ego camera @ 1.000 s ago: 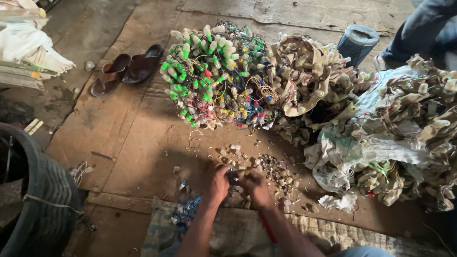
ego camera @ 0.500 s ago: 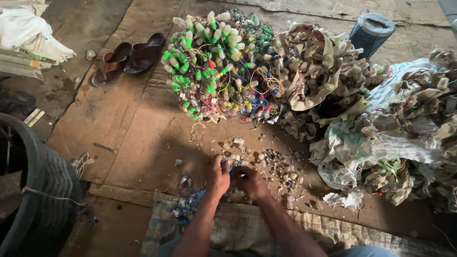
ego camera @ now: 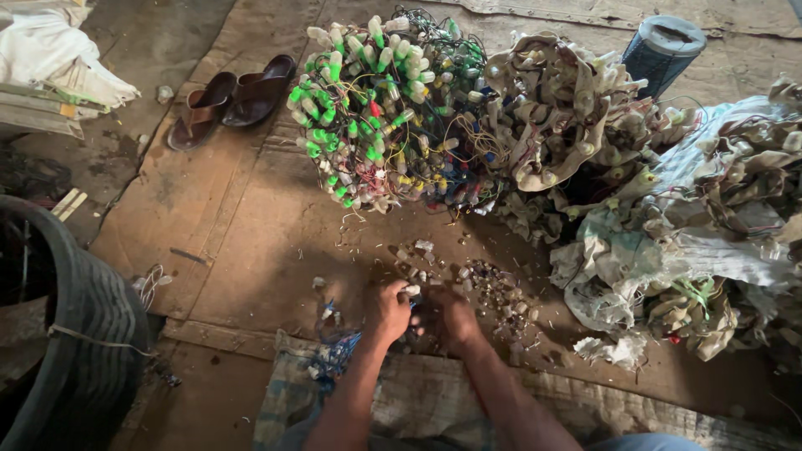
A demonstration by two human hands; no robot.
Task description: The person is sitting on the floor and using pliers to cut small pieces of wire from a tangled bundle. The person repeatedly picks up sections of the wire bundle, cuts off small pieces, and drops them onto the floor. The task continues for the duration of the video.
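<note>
Fingers (ego camera: 407,294) of both hands pinch, seemingly, one small bulb piece (ego camera: 413,290).

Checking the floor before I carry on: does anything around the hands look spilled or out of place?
Small pale bits lie scattered loose on the brown mat, just beyond the left hand and right hand. A pair of brown sandals sits askew beside the pile of green-capped wired parts. Nothing looks freshly broken.
</note>
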